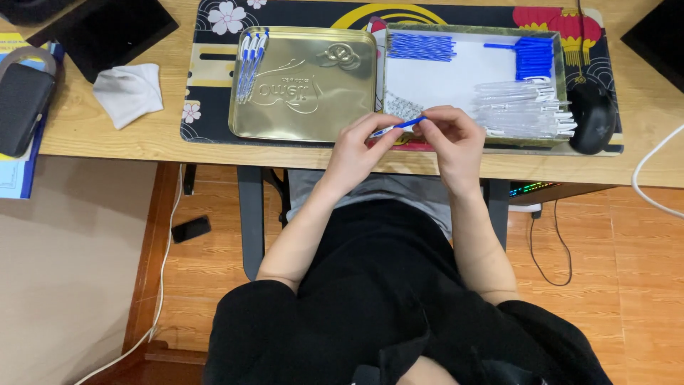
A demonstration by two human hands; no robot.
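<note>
My left hand (pixel 354 151) and my right hand (pixel 451 140) meet at the desk's front edge, both pinching one thin blue pen part (pixel 405 125) that spans between them. Behind the hands stands an open tin box (pixel 559 78) lined with white paper. It holds blue-striped refills (pixel 422 46) at the back left, blue caps (pixel 533 57) at the back right, and a heap of clear pen barrels (pixel 524 108). To the left lies a gold tin lid (pixel 306 93) with several finished blue-and-white pens (pixel 251 60) in its left corner.
A dark patterned desk mat (pixel 214 78) lies under the tins. A black mouse (pixel 593 117) sits at the right, with a white cable (pixel 645 178) beyond it. A white cloth (pixel 130 93), a dark pouch (pixel 21 100) and a black tablet (pixel 107 28) are at the left. A phone (pixel 190 229) lies on the floor.
</note>
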